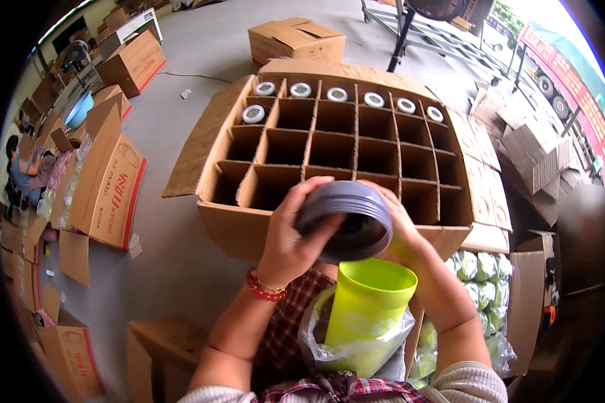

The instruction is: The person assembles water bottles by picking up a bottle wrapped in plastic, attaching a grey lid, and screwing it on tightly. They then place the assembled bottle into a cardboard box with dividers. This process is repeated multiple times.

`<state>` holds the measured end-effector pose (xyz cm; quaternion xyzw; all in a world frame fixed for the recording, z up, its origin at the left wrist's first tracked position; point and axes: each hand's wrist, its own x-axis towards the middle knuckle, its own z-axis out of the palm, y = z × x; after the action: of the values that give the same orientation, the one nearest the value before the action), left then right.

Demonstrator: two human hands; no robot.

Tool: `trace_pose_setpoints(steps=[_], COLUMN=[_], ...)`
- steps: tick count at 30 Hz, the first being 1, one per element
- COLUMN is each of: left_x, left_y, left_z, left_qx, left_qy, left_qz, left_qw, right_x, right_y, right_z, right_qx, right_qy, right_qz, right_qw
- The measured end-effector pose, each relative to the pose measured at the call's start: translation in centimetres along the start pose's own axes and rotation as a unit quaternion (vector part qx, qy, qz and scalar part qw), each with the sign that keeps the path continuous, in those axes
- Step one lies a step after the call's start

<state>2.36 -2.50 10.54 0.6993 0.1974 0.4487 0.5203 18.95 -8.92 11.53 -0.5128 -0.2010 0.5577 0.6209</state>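
A dark grey, threaded plastic collar [356, 195] is held up in front of me, its wide opening tilted toward me. My left hand [290, 235] grips its left side, with the thumb reaching into the opening. On the right side my right hand [400, 225] closes around it; some of those fingers are hidden behind the collar. Just below stands a lime-green flask body [366, 312], open at the top, leaning slightly in a clear plastic bag [312, 329] at my lap. Neither hand visibly holds the green body.
Beyond my hands stands an open carton [249, 218] with cardboard dividers. Several white-rimmed flasks [337, 95] fill its far row. At right, bagged green items [485, 269] lie beside flattened cardboard [538, 154]. More cartons [107, 195] and a seated person [27, 168] are at left.
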Motion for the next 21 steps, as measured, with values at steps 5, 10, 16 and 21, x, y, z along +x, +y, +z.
trace_pose_setpoints(steps=[5, 10, 16, 21], left_x=[-4.4, -4.6, -5.1, -5.4], left_y=[-6.6, -8.5, -9.0, -9.6], left_z=[-2.2, -2.7, -3.1, -2.7], left_qx=[-0.606, -0.522, -0.425, -0.512], left_qy=[0.15, 0.086, 0.12, 0.116], left_qz=[-0.136, -0.021, -0.074, -0.128], left_qw=[0.769, 0.849, 0.894, 0.841], right_x=[12.7, 25.6, 31.0, 32.1], right_y=[-1.1, 0.2, 1.2, 1.7], right_z=[2.8, 7.6, 10.7, 10.8], right_qx=[-0.473, -0.633, -0.764, -0.775], right_qy=[-0.154, -0.123, -0.13, -0.124], right_qz=[-0.285, -0.466, -0.287, -0.253], right_qw=[0.82, 0.606, 0.563, 0.565])
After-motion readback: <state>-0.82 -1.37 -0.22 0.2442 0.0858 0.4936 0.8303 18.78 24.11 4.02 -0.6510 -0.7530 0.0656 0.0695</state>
